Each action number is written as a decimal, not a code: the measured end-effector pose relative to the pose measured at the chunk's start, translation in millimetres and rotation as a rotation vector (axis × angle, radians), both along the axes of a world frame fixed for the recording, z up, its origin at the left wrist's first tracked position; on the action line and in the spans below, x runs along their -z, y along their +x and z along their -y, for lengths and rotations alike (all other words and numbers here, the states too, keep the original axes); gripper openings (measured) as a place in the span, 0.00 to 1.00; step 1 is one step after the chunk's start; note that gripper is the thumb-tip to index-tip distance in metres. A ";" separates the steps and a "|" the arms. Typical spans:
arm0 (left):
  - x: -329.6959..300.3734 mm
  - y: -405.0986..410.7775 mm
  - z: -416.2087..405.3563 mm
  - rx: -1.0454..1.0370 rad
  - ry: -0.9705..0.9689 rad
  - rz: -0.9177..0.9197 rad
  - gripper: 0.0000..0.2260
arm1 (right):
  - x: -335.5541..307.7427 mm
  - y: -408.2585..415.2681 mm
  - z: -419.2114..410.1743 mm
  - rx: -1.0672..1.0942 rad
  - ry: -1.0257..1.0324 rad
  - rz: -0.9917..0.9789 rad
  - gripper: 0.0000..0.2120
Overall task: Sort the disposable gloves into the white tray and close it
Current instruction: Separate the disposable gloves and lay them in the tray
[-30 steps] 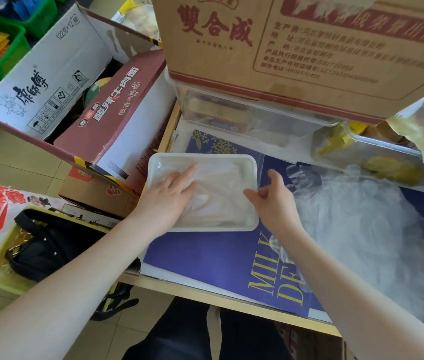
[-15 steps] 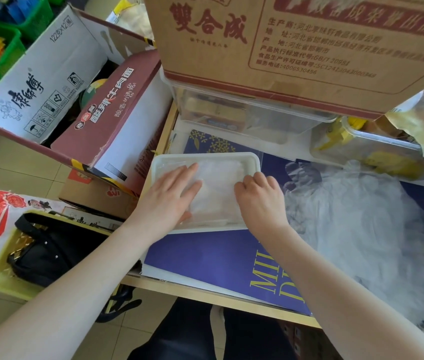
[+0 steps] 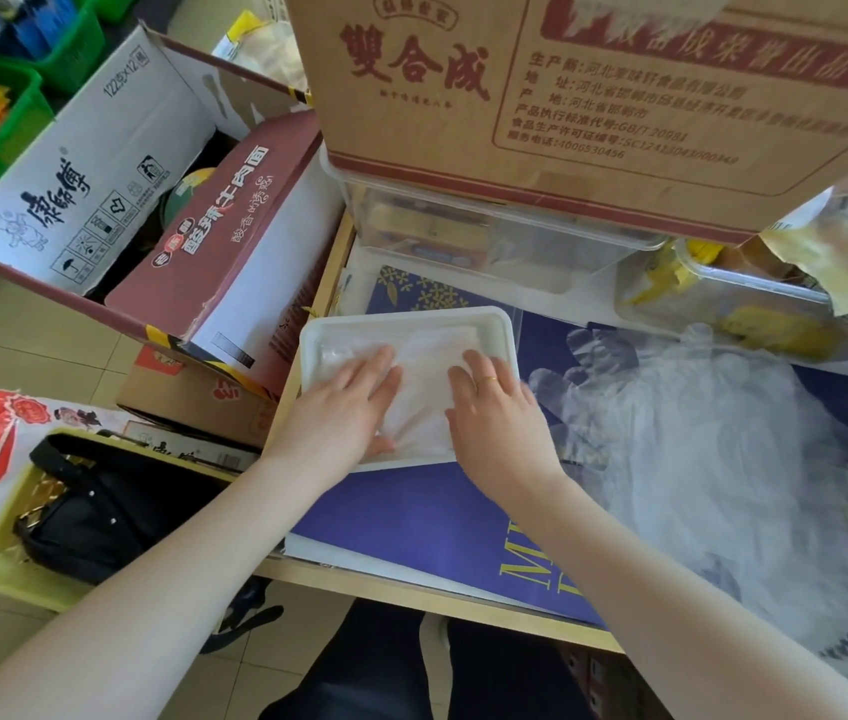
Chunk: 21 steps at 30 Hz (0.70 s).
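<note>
At the bottom of the frame I see dark trousers over a pale tiled floor (image 3: 47, 324), and two bare forearms reaching up from the lower corners. Just past the counter (image 3: 307, 571) edge lies a purple poster (image 3: 411, 511) with yellow lettering, covering most of the surface. On it, centre frame, sits the white tray (image 3: 401, 320), lidless. My left hand (image 3: 346, 407) and right hand (image 3: 497, 413) both lie flat inside it, fingers straight and spread, pressing down the folded disposable gloves (image 3: 424, 387) between and under them; the hands are apart, side by side. To the right of the tray, a loose heap of clear gloves (image 3: 723, 459) spreads over the poster. At lower left, off the counter, a black bag (image 3: 110, 506) rests in a yellow basket (image 3: 11, 579). Farther up, clear plastic bins (image 3: 489, 241) stand at the back of the counter beneath a large brown carton (image 3: 567, 96). An open noodle carton (image 3: 99, 163) fills the upper left, with green crates (image 3: 21, 111) in the corner.
</note>
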<state>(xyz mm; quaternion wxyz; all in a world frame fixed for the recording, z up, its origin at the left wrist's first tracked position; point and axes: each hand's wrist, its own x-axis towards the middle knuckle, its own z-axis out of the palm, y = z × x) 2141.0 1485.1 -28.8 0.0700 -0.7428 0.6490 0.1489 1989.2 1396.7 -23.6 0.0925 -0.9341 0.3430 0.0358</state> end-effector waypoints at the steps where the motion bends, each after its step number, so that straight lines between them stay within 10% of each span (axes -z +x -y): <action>1: -3.1 -0.9 2.6 0.009 0.058 -0.008 0.34 | 0.5 -1.6 -2.6 -0.061 -0.057 0.019 0.21; 7: -4.6 -1.7 6.6 0.005 0.086 -0.077 0.36 | 2.8 11.2 -1.5 -0.210 0.371 -0.010 0.36; 15: 6.7 10.2 0.1 0.071 -0.028 0.208 0.39 | 13.6 -26.8 40.5 -0.424 -0.263 -0.198 0.06; 21: -9.5 -0.8 9.3 0.124 -0.182 0.044 0.21 | 6.2 -60.1 42.6 -0.259 -0.065 0.139 0.12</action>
